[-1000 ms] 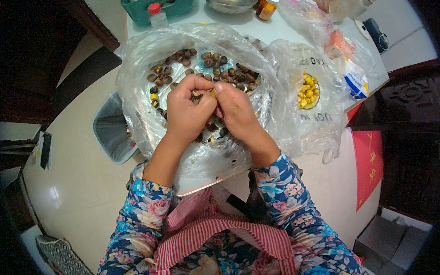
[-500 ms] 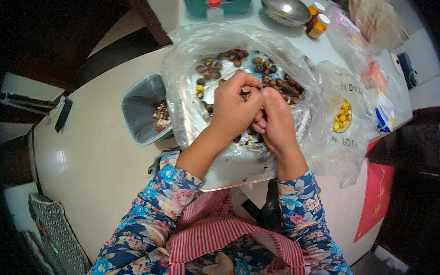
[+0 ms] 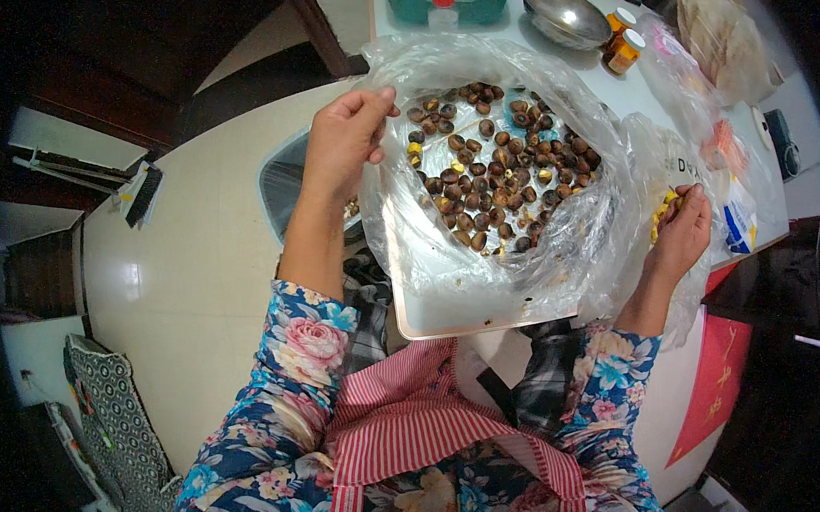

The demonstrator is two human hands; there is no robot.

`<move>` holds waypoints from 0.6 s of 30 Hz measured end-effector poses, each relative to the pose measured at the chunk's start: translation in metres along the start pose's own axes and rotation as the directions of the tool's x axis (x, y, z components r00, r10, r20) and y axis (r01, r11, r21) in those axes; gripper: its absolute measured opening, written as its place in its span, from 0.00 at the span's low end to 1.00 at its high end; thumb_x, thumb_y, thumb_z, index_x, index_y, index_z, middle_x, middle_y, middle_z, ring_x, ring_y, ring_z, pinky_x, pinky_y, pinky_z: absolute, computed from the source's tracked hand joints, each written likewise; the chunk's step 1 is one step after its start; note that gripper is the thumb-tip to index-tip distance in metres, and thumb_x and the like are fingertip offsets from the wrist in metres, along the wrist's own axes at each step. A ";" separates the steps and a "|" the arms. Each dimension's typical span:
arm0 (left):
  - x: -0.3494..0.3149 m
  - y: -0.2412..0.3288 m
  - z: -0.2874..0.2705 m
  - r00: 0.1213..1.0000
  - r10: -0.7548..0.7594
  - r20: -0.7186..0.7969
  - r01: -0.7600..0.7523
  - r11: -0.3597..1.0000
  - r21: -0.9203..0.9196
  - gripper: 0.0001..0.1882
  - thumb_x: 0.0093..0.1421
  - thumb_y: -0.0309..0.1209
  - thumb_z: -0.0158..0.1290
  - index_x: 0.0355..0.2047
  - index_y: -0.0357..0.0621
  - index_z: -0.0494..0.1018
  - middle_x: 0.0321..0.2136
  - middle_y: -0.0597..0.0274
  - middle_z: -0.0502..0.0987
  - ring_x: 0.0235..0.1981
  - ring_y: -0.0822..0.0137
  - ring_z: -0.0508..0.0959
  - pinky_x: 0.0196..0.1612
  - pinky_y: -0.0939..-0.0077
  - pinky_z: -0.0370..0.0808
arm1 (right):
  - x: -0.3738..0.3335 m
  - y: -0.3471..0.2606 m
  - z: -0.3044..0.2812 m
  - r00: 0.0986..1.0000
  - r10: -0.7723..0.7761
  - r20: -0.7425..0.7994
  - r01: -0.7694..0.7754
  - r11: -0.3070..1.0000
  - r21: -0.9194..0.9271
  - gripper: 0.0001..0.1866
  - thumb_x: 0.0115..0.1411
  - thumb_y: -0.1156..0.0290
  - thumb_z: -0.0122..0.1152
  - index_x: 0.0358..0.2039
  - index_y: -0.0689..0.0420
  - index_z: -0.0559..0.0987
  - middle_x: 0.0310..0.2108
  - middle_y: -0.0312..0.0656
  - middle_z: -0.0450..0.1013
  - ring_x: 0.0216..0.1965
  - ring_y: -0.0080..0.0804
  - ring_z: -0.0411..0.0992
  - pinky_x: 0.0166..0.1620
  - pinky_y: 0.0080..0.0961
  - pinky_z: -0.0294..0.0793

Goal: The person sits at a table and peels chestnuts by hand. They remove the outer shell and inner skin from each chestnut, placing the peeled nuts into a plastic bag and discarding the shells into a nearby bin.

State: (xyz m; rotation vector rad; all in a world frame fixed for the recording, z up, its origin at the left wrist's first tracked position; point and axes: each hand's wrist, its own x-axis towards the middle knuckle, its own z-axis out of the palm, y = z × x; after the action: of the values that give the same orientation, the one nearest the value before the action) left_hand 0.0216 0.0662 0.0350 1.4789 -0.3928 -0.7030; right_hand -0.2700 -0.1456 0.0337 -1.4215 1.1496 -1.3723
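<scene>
Nuts point(image 3: 500, 156), dozens, overlapping! Two jars point(image 3: 621, 58); left hand point(image 3: 342, 138) curled, right hand point(image 3: 683, 233) half-hiding yellow kernels point(image 3: 660, 213); whether fingers hold anything, I can't tell.

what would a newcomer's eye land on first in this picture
Probably the many dark brown nuts spread within crumpled clear plastic near the middle. Next, perhaps, the bright yellow pieces farther right, partly covered by the right hand, and the red-striped apron at the bottom.
</scene>
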 end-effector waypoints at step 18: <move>-0.016 -0.017 0.018 0.956 0.236 0.177 -0.295 0.733 0.613 0.15 0.49 0.37 0.59 0.30 0.35 0.77 0.22 0.53 0.77 0.23 0.64 0.76 0.31 0.72 0.72 | -0.068 -0.027 0.040 0.823 -0.119 0.555 0.202 0.975 -0.092 0.08 0.53 0.74 0.60 0.34 0.60 0.79 0.30 0.33 0.74 0.31 0.16 0.69 0.35 0.13 0.67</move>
State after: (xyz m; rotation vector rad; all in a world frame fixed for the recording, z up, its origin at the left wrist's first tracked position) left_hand -0.0048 0.0635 0.0226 1.9776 -0.9683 -0.4104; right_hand -0.2275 -0.0748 0.0409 -1.8979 0.7703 -0.8953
